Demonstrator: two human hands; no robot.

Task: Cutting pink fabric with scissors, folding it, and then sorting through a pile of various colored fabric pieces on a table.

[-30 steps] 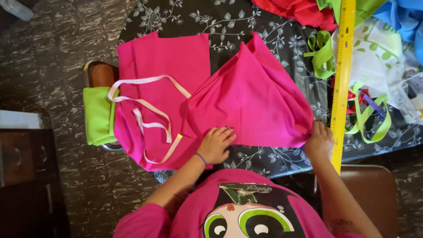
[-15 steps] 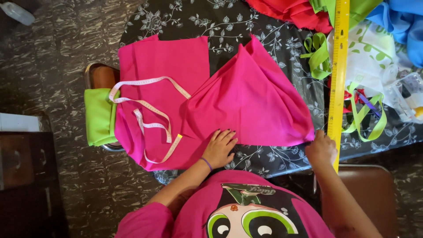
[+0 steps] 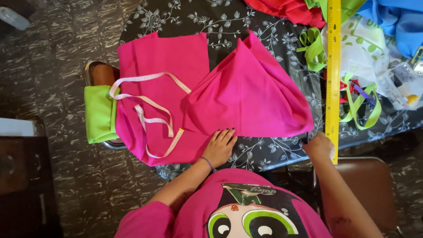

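Top-down view over a table covered in a black cloth with a white vine print. Spread across the middle, a large piece of hot-pink fabric, one half lying flat, the other half folded up into a peaked, tent-like shape. Draped in loops over the flat half, a pale pink measuring tape, its end trailing toward the near edge. Left hand laid flat on the near edge of the pink fabric, fingers extended and slightly spread, dark-painted nails, a thin purple band at the wrist. Right hand at the table's near edge, just beside the fabric's lower right corner and touching the bottom end of a long yellow ruler; fingers curled under, grip impossible to tell. Ruler running straight up the table's right side. Beyond it, lime-green ribbon loops, a white bag, blue cloth and red cloth. Off the table's left edge, a folded lime-green cloth resting on a chair.
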